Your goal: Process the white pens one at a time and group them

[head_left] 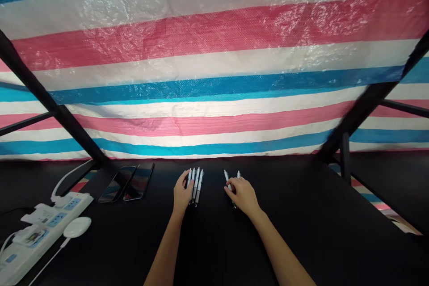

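Note:
A row of white pens (197, 183) lies side by side on the black table (301, 223). My left hand (182, 195) rests on the left edge of that row, fingers touching the pens. Two more white pens (226, 175) lie a little to the right. My right hand (241, 194) covers their lower ends with bent fingers on them; whether it grips one is unclear.
Two dark phones (129, 183) lie flat at the left. A white power strip (36, 230) with plugs and cables sits at the table's left edge, a round white puck (77, 226) beside it. Black frame bars (50, 103) and a striped tarp (214, 62) stand behind.

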The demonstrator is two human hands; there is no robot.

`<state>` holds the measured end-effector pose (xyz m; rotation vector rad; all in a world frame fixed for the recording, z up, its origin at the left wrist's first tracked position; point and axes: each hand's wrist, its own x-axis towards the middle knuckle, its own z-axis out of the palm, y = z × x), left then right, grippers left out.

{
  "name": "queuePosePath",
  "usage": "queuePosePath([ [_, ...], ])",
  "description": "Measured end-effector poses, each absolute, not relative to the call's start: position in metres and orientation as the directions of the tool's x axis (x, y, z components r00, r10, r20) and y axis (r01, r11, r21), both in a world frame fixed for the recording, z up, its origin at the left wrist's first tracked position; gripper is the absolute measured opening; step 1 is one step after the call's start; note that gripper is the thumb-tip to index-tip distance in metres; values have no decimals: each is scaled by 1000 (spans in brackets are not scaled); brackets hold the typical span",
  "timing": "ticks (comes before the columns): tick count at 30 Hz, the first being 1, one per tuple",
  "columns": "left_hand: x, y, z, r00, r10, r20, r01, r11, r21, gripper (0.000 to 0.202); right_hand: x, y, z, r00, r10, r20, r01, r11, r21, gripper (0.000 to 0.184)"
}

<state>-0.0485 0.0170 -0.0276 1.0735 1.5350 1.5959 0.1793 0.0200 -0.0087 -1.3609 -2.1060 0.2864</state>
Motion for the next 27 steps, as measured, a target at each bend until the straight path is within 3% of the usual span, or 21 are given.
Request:
queuePosePath([
  [4,-44,13,-19,-449,859,246,263,-137,955,26,172,17,-9,-322,890,323,803,437,-405,11],
  [7,-36,10,-12,-416,850,323,349,-179,920,20,170,16,-9,-334,893,301,790,440,-427,16],
  [11,-22,5,-8,-349,865,359,318,-251,914,23,173,18,-8,-281,918,281,663,397,-635,17],
  [16,-9,-2,-9,-259,893,368,292,-291,911,45,182,23,-3,-270,939,211,256,281,-925,21],
  [21,-6,-6,-5,-137,912,387,289,-337,896,37,185,22,5,-385,916,116,23,135,-991,23],
  [24,-5,-8,-3,-92,917,389,297,-348,889,23,184,23,3,-404,913,51,2,56,-998,25],
  [27,-5,-9,-2,-44,898,439,368,-394,842,19,184,26,-3,-307,951,36,46,53,-998,30],
])
